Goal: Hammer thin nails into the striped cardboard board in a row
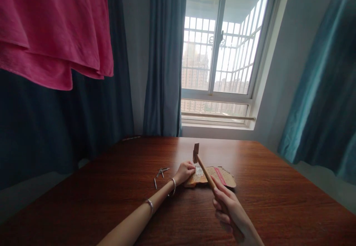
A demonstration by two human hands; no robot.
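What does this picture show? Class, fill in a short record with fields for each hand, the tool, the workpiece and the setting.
Left hand: fingertips on the left end of the flat piece
Right hand: gripped round the handle of the hammer
Hammer: wooden handle, head raised above the flat piece
Flat piece: tan, patterned, pink strip, lying on the table
Nails: loose on the table, left of the left hand
Background: window, blue curtains, pink cloth upper left
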